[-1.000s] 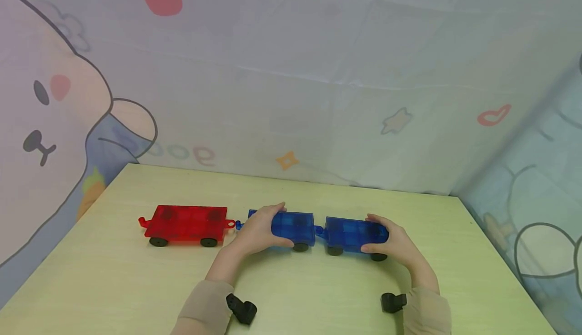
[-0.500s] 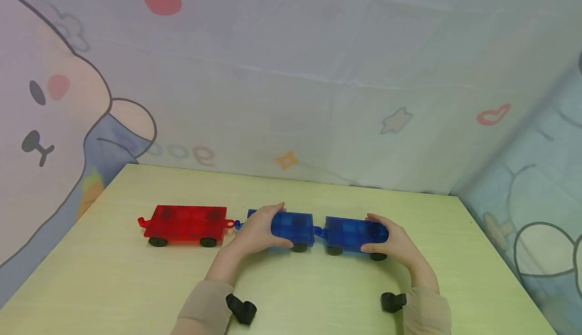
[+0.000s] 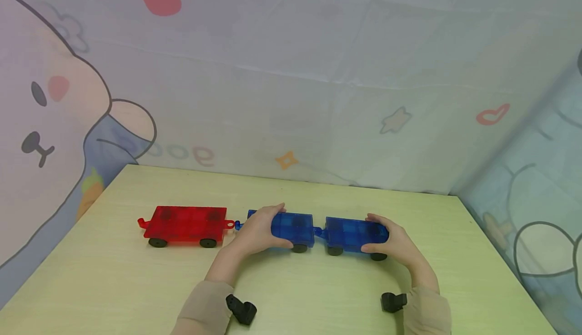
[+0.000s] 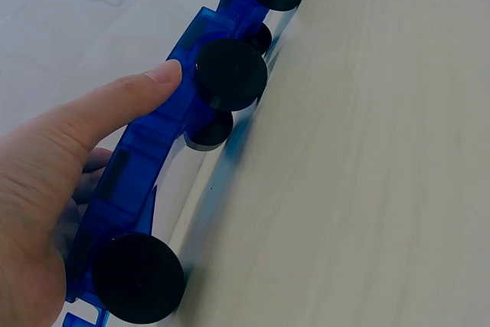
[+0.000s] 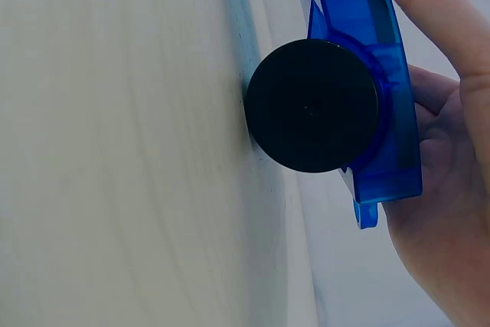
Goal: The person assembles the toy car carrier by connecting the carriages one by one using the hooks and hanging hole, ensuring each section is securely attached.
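Observation:
Three see-through toy train cars stand in a row on the table in the head view. My left hand (image 3: 256,232) grips the middle blue car (image 3: 293,226) from its left end, covering part of its top. At the right end of the row, my right hand (image 3: 396,240) holds the other blue car (image 3: 350,232) between thumb and fingers. A blue coupling (image 3: 320,232) bridges the two blue cars. The red car (image 3: 188,222) is untouched; its ring (image 3: 230,224) lies by the middle car's blue hook (image 3: 238,225), and whether they are linked cannot be told. Black wheels (image 4: 138,277) touch the tabletop.
The pale wooden table (image 3: 318,294) runs back to a printed cloth backdrop (image 3: 291,72). Another patterned cloth (image 3: 536,183) borders it on the right. Black camera mounts (image 3: 242,310) sit at both sleeves.

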`<control>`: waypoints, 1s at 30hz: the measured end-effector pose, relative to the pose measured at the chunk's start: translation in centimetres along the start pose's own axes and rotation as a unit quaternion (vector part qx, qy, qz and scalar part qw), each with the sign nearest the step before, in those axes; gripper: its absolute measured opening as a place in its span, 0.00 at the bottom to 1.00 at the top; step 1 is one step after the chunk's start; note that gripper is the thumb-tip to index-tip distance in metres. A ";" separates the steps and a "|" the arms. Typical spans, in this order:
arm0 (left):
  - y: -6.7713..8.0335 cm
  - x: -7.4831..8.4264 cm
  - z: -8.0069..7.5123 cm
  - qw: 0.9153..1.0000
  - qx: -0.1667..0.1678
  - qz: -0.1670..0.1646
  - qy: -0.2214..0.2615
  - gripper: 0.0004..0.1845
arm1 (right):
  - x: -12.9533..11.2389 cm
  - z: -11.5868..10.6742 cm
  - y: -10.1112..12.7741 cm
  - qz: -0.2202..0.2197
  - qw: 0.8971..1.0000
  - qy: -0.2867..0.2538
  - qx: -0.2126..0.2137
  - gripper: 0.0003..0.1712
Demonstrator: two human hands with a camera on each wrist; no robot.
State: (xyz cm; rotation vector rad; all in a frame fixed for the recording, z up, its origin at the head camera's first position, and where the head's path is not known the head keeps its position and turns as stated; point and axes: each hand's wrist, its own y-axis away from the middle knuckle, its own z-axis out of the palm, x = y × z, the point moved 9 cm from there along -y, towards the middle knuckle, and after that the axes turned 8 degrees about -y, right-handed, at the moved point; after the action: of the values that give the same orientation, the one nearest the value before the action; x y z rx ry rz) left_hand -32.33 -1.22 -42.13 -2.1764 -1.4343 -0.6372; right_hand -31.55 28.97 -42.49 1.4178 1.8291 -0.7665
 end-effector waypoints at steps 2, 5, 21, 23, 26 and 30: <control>0.0 0.0 0.0 1.000 0.000 0.001 -0.001 0.51 | -0.1 0.0 0.0 0.000 1.000 -0.002 -0.001 0.50; 0.0 0.0 0.0 1.000 -0.001 0.000 -0.004 0.50 | -0.1 0.0 0.0 0.000 1.000 -0.001 -0.001 0.50; 0.0 0.2 -0.1 1.000 -0.008 0.001 -0.023 0.51 | 0.2 0.0 0.0 0.001 1.000 0.002 0.001 0.51; 0.0 0.3 0.0 1.000 -0.010 0.002 -0.025 0.51 | 0.2 0.0 0.1 -0.001 1.000 0.003 0.001 0.51; 0.0 0.2 0.0 1.000 -0.014 0.004 -0.025 0.51 | 0.1 0.0 0.1 -0.004 1.000 0.006 0.002 0.51; 0.0 0.2 0.1 0.999 -0.016 0.006 -0.027 0.53 | 0.0 0.1 0.0 -0.007 1.000 0.015 0.000 0.52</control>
State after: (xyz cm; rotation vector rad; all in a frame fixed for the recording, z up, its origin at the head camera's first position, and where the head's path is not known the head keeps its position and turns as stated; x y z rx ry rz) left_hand -32.28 -1.02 -42.12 -2.2411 -1.4472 -0.6066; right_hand -31.49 28.90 -42.51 1.4257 1.8643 -0.7564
